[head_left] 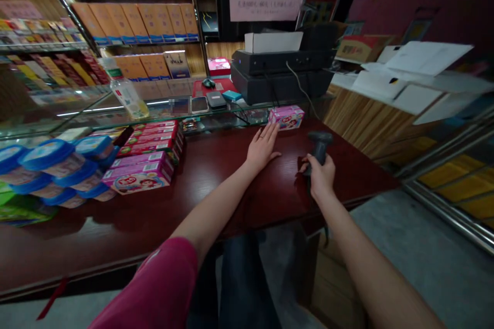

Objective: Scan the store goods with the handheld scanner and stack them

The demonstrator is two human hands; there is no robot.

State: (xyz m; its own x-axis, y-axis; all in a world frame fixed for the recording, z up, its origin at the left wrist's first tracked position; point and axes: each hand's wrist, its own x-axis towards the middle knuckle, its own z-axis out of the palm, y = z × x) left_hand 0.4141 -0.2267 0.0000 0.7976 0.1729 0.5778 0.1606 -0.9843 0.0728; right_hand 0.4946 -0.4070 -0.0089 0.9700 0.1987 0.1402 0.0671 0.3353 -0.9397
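My right hand is closed around the handle of a dark handheld barcode scanner, whose head points away from me over the dark red counter. My left hand lies flat on the counter with fingers stretched out, holding nothing. Its fingertips almost reach a small pink box that stands at the counter's far edge, just left of the scanner.
Stacked pink and red boxes and blue-lidded tubs sit at the left. A glass case top carries a plastic bottle, phones and a black printer. Shelves of orange boxes stand behind; papers lie on a wooden counter at the right.
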